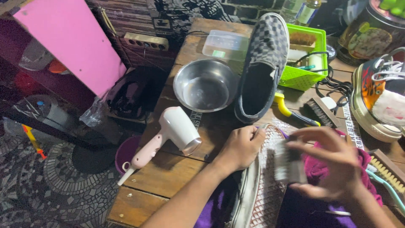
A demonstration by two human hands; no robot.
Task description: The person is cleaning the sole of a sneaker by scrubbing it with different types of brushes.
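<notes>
Sole-up shoe point(263, 185) steadied on the wooden table point(168, 169), brush point(289, 164) over its tread.

The shoe lies near the table's front edge on purple cloth; likely light, with flexible waffle-ribbed rubber, best gripped at the sidewall, where the left hand point(240, 147) curls its fingers tight. The right hand point(333, 164), blurred, pinches the small stiff brush. Behind: checkered slip-on point(263, 55), steel bowl point(205, 85), smooth hair dryer point(168, 135).

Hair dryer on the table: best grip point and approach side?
Grip the hair dryer by its pale pink handle, coming from the table's near-left edge. The handle is slim and straight and points down-left toward that edge, clear of other things. The white barrel is fatter, and its nozzle end lies close to the left hand, so that side is crowded.
</notes>
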